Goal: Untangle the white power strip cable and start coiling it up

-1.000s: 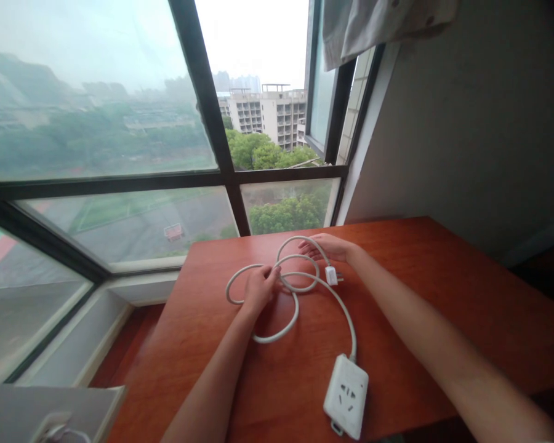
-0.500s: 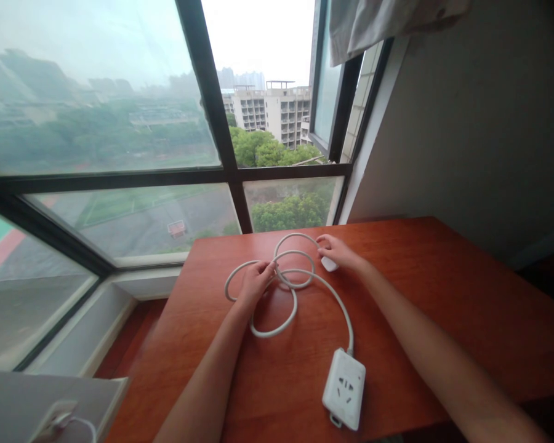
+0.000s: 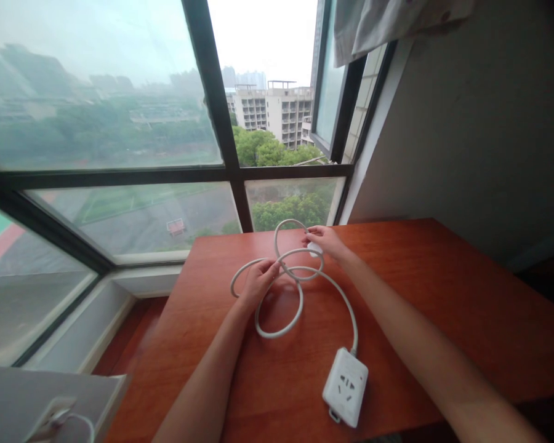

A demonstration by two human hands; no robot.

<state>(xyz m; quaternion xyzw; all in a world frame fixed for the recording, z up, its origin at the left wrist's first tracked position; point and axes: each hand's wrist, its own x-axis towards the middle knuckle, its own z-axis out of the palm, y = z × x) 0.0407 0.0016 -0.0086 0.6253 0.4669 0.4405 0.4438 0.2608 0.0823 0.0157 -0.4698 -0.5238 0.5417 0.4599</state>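
A white extension cord (image 3: 281, 336) lies in loose loops over the reddish wooden table. Its socket box (image 3: 346, 386) rests face up near the front edge. With fingers closed, my left hand (image 3: 260, 280) grips the cord where several loops cross. My right hand (image 3: 325, 241) pinches the cord's plug end, farther back and to the right. The white plug (image 3: 314, 248) shows partly beneath those fingers, behind a raised loop.
The wooden table (image 3: 425, 295) reaches back to the window frame (image 3: 166, 178), whose right pane stands ajar. A grey wall (image 3: 471, 123) bounds the right side. At lower left, a plug with a white cable sits in a wall socket (image 3: 50, 421).
My right hand has moved left and slightly back with the plug, closer to my left hand. The loops have shifted a little to the right, and the far loop has risen.
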